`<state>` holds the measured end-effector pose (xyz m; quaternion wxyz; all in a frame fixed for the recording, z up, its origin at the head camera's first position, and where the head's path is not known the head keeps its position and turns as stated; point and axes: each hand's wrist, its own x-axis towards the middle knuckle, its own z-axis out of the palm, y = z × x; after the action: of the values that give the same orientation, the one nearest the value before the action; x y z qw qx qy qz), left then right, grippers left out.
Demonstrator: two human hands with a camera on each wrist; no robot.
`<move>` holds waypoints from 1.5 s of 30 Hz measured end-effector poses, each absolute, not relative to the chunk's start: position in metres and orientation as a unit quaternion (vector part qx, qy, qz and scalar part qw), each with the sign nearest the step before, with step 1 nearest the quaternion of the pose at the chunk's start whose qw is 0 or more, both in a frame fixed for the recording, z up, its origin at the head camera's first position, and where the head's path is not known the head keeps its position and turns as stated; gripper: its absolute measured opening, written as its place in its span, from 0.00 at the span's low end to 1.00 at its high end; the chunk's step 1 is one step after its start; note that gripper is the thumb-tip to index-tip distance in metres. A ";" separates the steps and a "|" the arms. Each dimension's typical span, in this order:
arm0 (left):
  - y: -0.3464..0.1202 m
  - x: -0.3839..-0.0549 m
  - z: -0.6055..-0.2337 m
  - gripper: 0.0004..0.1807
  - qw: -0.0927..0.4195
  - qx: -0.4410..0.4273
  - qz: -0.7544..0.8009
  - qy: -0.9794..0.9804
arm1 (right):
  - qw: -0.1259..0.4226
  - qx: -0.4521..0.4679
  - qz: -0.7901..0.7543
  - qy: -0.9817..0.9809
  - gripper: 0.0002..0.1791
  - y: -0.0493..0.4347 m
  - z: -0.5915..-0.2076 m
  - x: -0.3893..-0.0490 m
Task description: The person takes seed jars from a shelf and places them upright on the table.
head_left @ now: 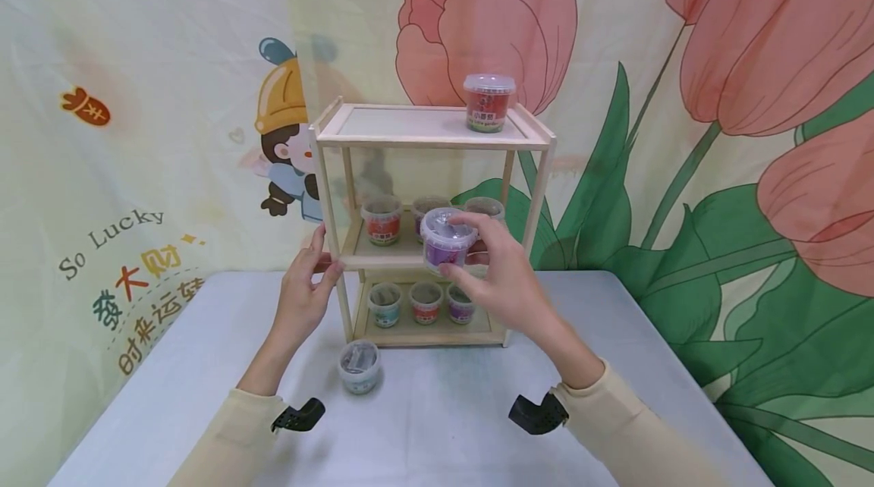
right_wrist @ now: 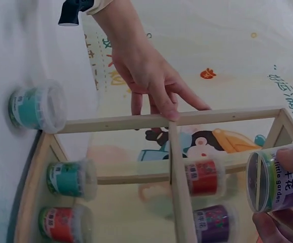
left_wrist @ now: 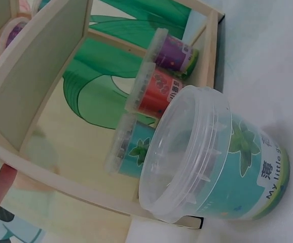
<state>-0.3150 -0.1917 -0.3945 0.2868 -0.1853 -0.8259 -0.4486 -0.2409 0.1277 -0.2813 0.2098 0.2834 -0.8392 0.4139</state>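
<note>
My right hand [head_left: 505, 278] pinches a small lidded plastic cup with a purple label [head_left: 445, 250] between thumb and fingers, in front of the middle tier. In the right wrist view that purple cup [right_wrist: 284, 183] lies sideways at the right edge. With thumb in front and fingers behind, my left hand [head_left: 305, 286] holds the left front post of a pale wooden three-tier shelf [head_left: 437, 142] at middle-tier height. Behind the held cup, the middle tier bears a red-labelled cup [head_left: 382, 221], a purple one [head_left: 421, 223] and another cup [head_left: 485, 206], partly hidden by my right hand.
On the bottom tier stand a teal cup [head_left: 385, 306], a red cup [head_left: 426, 303] and a purple cup [head_left: 461, 305]. A red cup [head_left: 488, 106] sits at the top tier's right end. Another teal cup [head_left: 358, 367] is on the white table [head_left: 437, 419], before the shelf's left front corner.
</note>
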 end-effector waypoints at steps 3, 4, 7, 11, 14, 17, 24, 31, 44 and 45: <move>-0.192 -0.316 -0.395 0.42 0.286 -0.184 -0.448 -0.827 | 0.206 0.270 0.419 -0.842 0.35 0.125 -0.298 -0.239; -0.193 -0.316 -0.396 0.42 0.286 -0.184 -0.448 -0.827 | 0.205 0.266 0.420 -0.843 0.35 0.124 -0.303 -0.238; -0.192 -0.317 -0.397 0.42 0.286 -0.187 -0.447 -0.826 | 0.204 0.260 0.423 -0.844 0.35 0.121 -0.319 -0.238; -0.191 -0.318 -0.398 0.42 0.288 -0.191 -0.450 -0.824 | 0.205 0.259 0.427 -0.842 0.34 0.116 -0.338 -0.236; -0.190 -0.318 -0.397 0.42 0.291 -0.193 -0.452 -0.821 | 0.207 0.254 0.431 -0.841 0.34 0.112 -0.351 -0.236; -0.189 -0.319 -0.396 0.43 0.293 -0.193 -0.452 -0.820 | 0.214 0.243 0.432 -0.842 0.35 0.108 -0.363 -0.236; -0.190 -0.319 -0.395 0.42 0.291 -0.188 -0.454 -0.821 | 0.211 0.218 0.435 -0.847 0.35 0.099 -0.392 -0.238; -0.192 -0.320 -0.397 0.42 0.296 -0.194 -0.454 -0.818 | 0.185 0.197 0.459 -0.847 0.34 0.089 -0.421 -0.239; -0.195 -0.320 -0.399 0.44 0.294 -0.191 -0.448 -0.822 | 0.162 0.178 0.461 -0.854 0.34 0.078 -0.458 -0.236; -0.195 -0.320 -0.399 0.44 0.293 -0.191 -0.449 -0.823 | 0.158 0.174 0.459 -0.857 0.34 0.077 -0.460 -0.235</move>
<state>-0.3202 -0.1951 -0.3995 0.2925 -0.1908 -0.8227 -0.4485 -0.2355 0.0771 -0.4599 0.1580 0.1740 -0.8567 0.4591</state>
